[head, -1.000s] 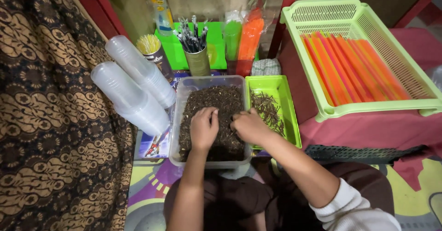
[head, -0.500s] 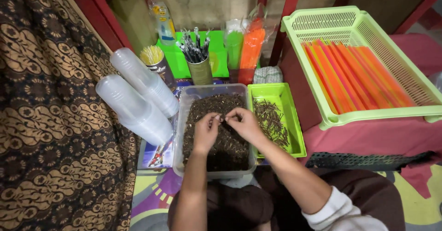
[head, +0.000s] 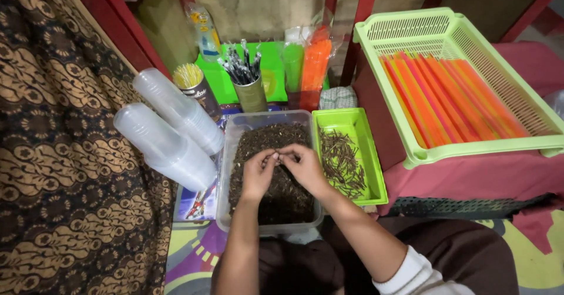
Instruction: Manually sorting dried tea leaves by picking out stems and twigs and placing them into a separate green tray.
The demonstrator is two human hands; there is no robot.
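Hands over the clear tub of dark dried bits.

I see left hand and right hand meeting fingertip to fingertip, pinched on something too small to identify. Stacked clear cups crowd the tub's left edge; a small green tray touches its right edge.

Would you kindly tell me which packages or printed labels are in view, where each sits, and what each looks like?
Clear packet: back left against the wall, yellow-and-blue card inside.
Clear bags: back centre, upright, holding green and orange sticks.
Printed sheet: under the clear tub's left edge, blue, red and white.

Pinched bit between fingers indiscernible
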